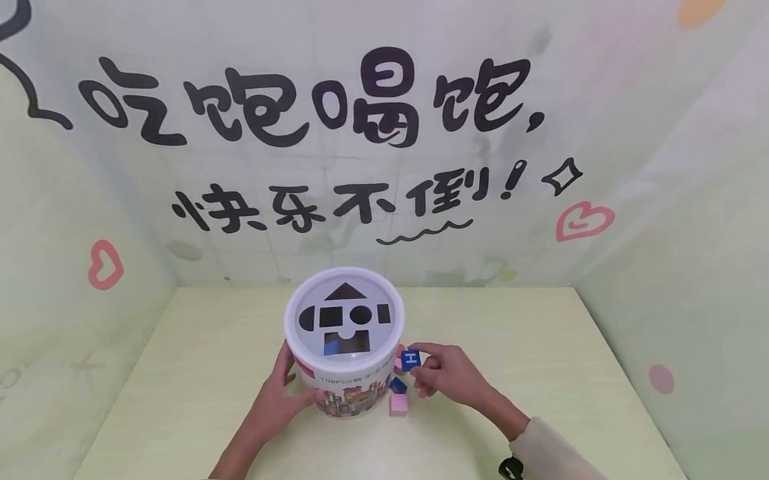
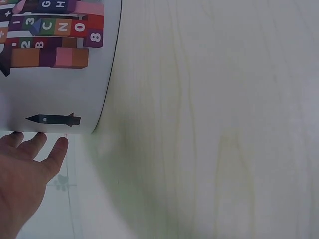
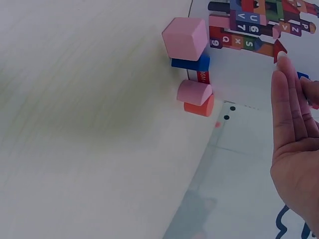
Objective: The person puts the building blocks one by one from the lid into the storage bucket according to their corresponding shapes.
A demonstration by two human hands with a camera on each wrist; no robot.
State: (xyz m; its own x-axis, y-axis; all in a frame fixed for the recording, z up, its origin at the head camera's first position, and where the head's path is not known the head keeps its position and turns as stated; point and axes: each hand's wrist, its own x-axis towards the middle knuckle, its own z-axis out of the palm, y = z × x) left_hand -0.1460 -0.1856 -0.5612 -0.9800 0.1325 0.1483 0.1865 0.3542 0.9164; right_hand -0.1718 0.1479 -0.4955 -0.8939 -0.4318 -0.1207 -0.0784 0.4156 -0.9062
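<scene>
The tabletop lies under my hands. Between them stands the white bucket; my left hand rests relaxed against its side. My right hand pinches a blue block, pink block just below.

Head view looks down from above; both wrist views sit close, sharing the bucket wall.
</scene>
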